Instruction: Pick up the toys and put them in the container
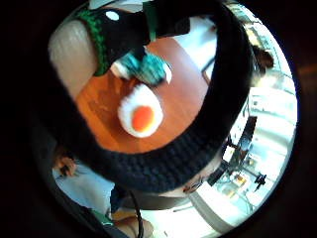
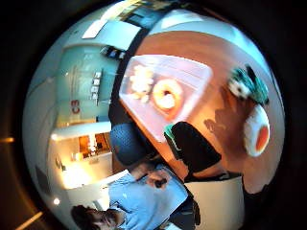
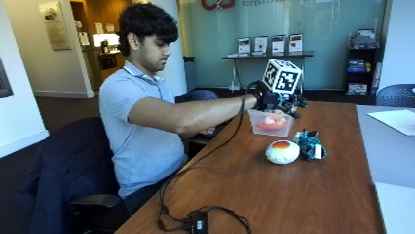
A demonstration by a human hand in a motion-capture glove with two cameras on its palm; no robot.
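In the outside view my gloved right hand (image 3: 275, 101) hovers just above the clear plastic container (image 3: 254, 117) at the table's far side. It grips a black knitted toy with green trim (image 1: 106, 29), which fills the palm views and hangs beside the container (image 2: 192, 72) as a black knitted toy (image 2: 194, 146). Inside the container lie an orange-pink ring toy (image 2: 167, 95) and a pale toy (image 2: 141, 81). On the wood table nearer the front sit a white egg toy with an orange yolk (image 3: 283, 151) and a teal toy (image 3: 310, 144), side by side.
The person's bare left hand (image 3: 207, 130) rests at the table edge near the container. A black box with cables (image 3: 198, 222) lies at the table's front edge. A white sheet (image 3: 395, 119) lies on the grey surface to the right.
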